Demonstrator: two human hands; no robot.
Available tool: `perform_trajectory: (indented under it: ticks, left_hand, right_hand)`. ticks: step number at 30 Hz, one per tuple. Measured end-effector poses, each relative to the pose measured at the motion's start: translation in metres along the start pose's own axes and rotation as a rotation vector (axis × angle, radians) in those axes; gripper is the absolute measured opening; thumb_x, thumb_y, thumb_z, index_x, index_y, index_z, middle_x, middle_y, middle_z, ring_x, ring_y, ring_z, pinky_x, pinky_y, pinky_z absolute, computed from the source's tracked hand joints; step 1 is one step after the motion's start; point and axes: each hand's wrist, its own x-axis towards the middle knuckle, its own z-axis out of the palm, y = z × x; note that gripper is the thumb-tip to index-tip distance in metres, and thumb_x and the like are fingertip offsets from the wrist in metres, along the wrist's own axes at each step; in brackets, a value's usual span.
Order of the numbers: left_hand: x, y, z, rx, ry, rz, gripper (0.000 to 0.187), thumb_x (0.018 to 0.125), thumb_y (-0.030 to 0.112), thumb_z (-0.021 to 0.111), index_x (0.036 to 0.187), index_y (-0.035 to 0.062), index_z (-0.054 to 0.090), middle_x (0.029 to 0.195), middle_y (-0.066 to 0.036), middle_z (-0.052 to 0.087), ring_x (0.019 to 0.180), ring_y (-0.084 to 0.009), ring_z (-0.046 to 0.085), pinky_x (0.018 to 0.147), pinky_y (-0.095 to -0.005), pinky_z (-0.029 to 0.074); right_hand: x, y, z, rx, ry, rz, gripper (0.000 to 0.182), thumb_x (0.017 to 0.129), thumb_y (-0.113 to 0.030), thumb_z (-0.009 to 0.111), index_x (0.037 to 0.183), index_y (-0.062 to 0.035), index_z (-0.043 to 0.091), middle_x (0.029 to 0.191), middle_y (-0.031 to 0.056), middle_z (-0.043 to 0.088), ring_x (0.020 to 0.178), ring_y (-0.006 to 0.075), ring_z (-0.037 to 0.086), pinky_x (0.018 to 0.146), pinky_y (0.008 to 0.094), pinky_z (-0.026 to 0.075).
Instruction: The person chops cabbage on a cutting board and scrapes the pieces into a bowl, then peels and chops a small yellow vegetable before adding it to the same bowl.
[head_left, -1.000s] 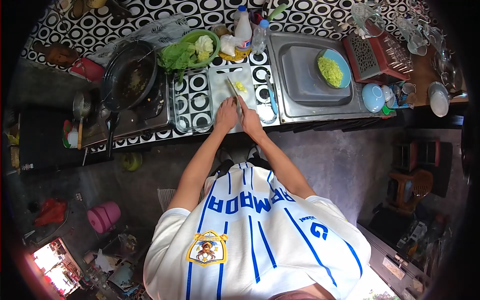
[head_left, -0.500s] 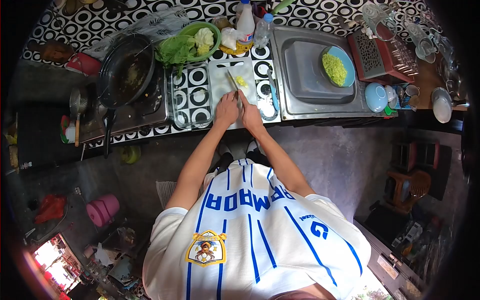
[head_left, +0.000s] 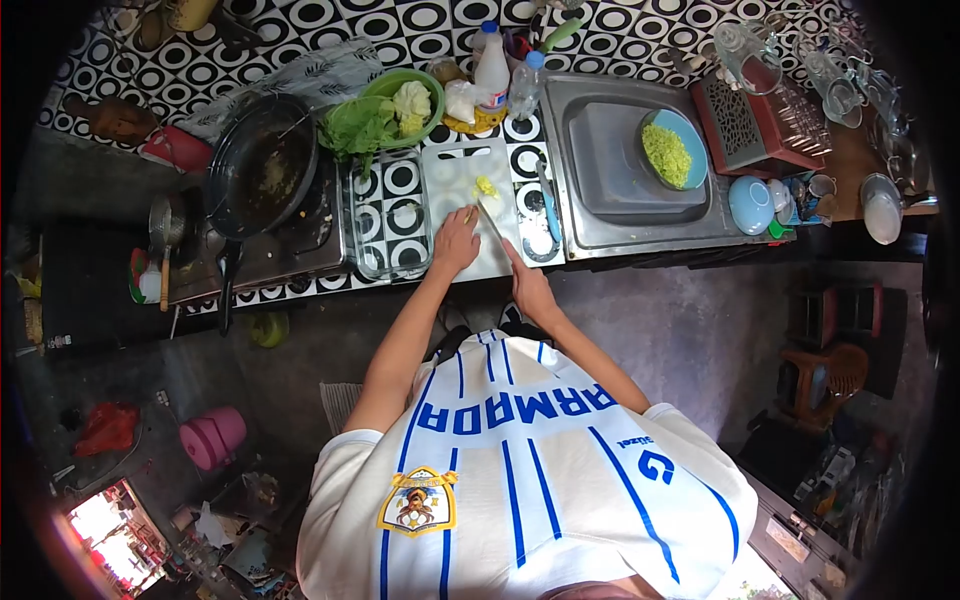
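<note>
A white cutting board lies on the counter with a small heap of chopped pale yellow-green vegetable on it. My left hand rests on the board, its bent fingertips pressed on a small yellowish vegetable piece that they mostly hide. In my right hand is a knife, gripped by the handle at the board's front edge. Its blade slants up and left, with the tip close to the chopped heap and just right of my left fingertips.
Left of the board are a clear glass dish and a black wok on the stove. Behind stands a green bowl with leafy greens. To the right lie a blue-handled peeler-like tool and a sink with a blue bowl of shreds.
My right hand has drawn the knife back toward my body and to the right, away from my left hand. My left hand stays on the board. The view has shifted slightly.
</note>
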Motion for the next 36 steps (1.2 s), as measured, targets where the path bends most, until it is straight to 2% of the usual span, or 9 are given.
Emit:
perform_trajectory:
  ticks: [4,11,14,23,31,36]
  left_hand:
    - [-0.005,-0.004,0.000,-0.032,0.014,0.016,0.059,0.082,0.017,0.066,0.136,0.0003,0.052,0.143,-0.015,0.050,0.125,-0.0327,0.049,0.106,-0.0405,0.044]
    - [-0.006,-0.005,-0.002,-0.046,-0.025,0.004,0.061,0.082,0.018,0.068,0.138,0.0020,0.051,0.146,-0.013,0.047,0.126,-0.0326,0.049,0.106,-0.0408,0.044]
    - [-0.005,-0.006,-0.001,-0.054,-0.030,0.003,0.061,0.082,0.017,0.068,0.138,0.0021,0.051,0.147,-0.012,0.046,0.129,-0.0322,0.048,0.107,-0.0408,0.044]
    - [-0.006,-0.013,0.008,-0.068,-0.015,-0.001,0.056,0.081,0.014,0.066,0.134,-0.0016,0.054,0.150,-0.016,0.043,0.131,-0.0340,0.046,0.108,-0.0417,0.043]
    - [-0.006,-0.006,0.004,-0.061,0.008,0.009,0.054,0.081,0.013,0.065,0.131,-0.0036,0.055,0.144,-0.018,0.048,0.130,-0.0352,0.047,0.107,-0.0423,0.043]
    - [-0.006,0.000,-0.006,-0.080,-0.033,-0.020,0.056,0.081,0.014,0.065,0.133,-0.0019,0.054,0.146,-0.017,0.047,0.132,-0.0347,0.046,0.109,-0.0416,0.042]
  right_hand:
    - [0.002,-0.002,0.001,0.000,-0.013,0.003,0.062,0.100,-0.008,0.045,0.156,-0.0295,0.028,0.067,0.0331,0.058,0.067,0.0533,0.059,0.066,0.0605,0.045]
    - [0.086,-0.010,0.016,0.072,0.049,-0.086,0.058,0.100,-0.010,0.044,0.155,-0.0251,0.031,0.072,0.0355,0.059,0.069,0.0539,0.060,0.065,0.0604,0.046]
    - [0.098,-0.017,0.008,0.085,0.050,-0.099,0.059,0.099,-0.010,0.044,0.155,-0.0231,0.030,0.073,0.0363,0.060,0.069,0.0540,0.060,0.064,0.0600,0.046]
    - [0.088,-0.019,0.019,0.113,0.045,-0.138,0.061,0.097,-0.007,0.046,0.155,-0.0182,0.031,0.072,0.0357,0.060,0.068,0.0534,0.061,0.064,0.0595,0.047]
    - [0.069,-0.027,0.018,0.068,0.032,-0.039,0.061,0.097,-0.007,0.044,0.155,-0.0230,0.031,0.072,0.0348,0.060,0.070,0.0542,0.060,0.065,0.0610,0.046]
    - [0.010,-0.008,0.018,0.036,0.021,-0.024,0.060,0.100,-0.009,0.045,0.156,-0.0253,0.029,0.073,0.0338,0.060,0.070,0.0537,0.060,0.067,0.0613,0.046]
